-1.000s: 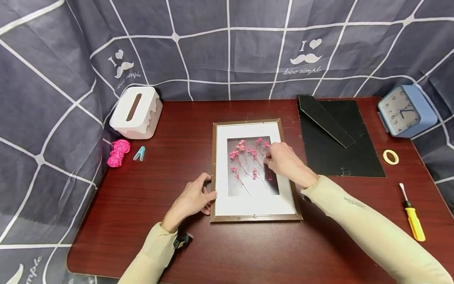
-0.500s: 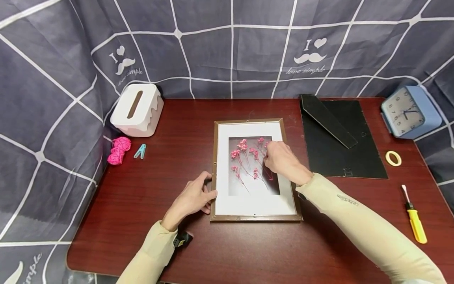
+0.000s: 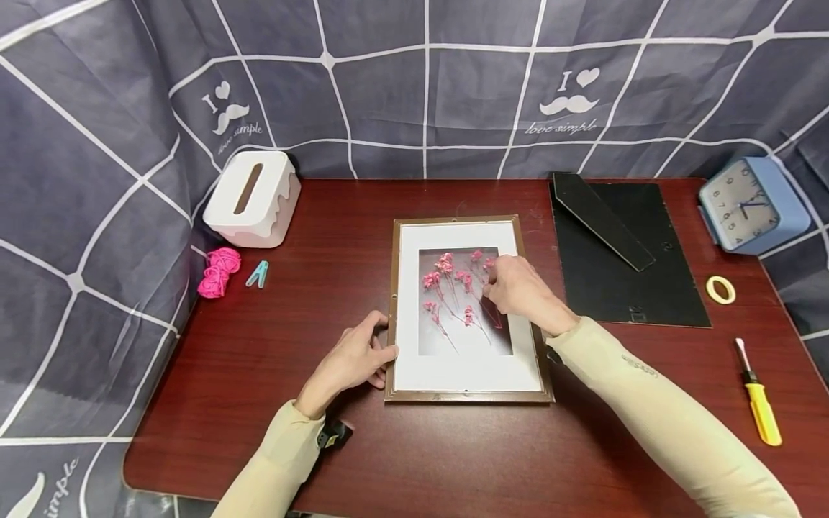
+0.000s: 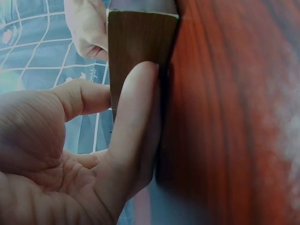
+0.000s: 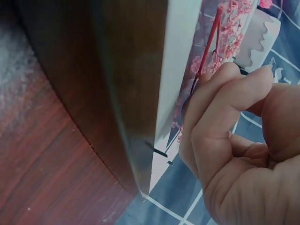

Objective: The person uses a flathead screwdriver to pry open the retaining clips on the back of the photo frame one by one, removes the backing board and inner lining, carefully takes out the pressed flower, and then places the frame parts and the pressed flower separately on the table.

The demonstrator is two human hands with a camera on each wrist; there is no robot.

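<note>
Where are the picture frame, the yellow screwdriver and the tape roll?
picture frame (image 3: 466, 396): head view, on its brown bottom rail.
yellow screwdriver (image 3: 763, 417): head view, on the yellow handle.
tape roll (image 3: 710, 283): head view, on the ring's upper left band.

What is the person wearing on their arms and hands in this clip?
Both arms are in long, close-fitting beige sleeves that end at the wrists. The right sleeve has a small line of dark lettering on the forearm. A small black device sits under the left wrist at the left sleeve. The left hand and right hand are bare: no gloves.
</note>
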